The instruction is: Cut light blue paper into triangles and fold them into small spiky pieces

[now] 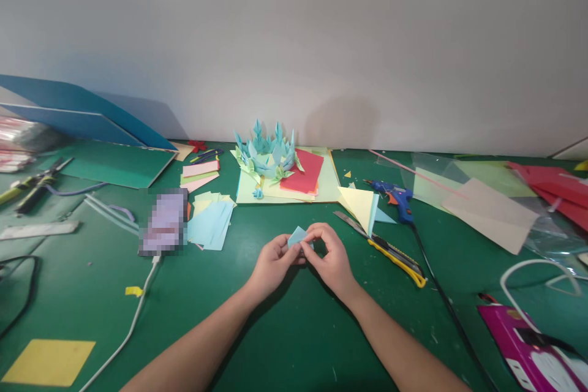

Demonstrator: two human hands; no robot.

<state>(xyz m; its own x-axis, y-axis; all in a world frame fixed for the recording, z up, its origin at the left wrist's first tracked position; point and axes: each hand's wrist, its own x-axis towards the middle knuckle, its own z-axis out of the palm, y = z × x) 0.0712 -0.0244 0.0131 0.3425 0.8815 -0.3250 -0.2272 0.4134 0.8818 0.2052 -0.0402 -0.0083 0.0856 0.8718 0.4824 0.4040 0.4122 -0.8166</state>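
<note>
Between my two hands, just above the green table, is a small piece of folded light-blue paper point(297, 236). My left hand point(274, 259) pinches its left side with the thumb in front. The fingertips of my right hand point(331, 256) press on its right side. Behind the hands, a blue-green folded-paper crown point(266, 156) stands on pale sheets, with a red paper point(304, 173) beside it. Loose light-blue paper sheets point(212, 223) lie left of my hands. To the right are folded yellow and blue paper triangles point(361, 205).
A yellow utility knife point(397, 260) and a blue glue gun point(399, 199) with a black cord lie at the right. A phone point(164, 222) on a white cable is at the left, near pliers point(39, 187). A pale partition point(294, 55) closes the back.
</note>
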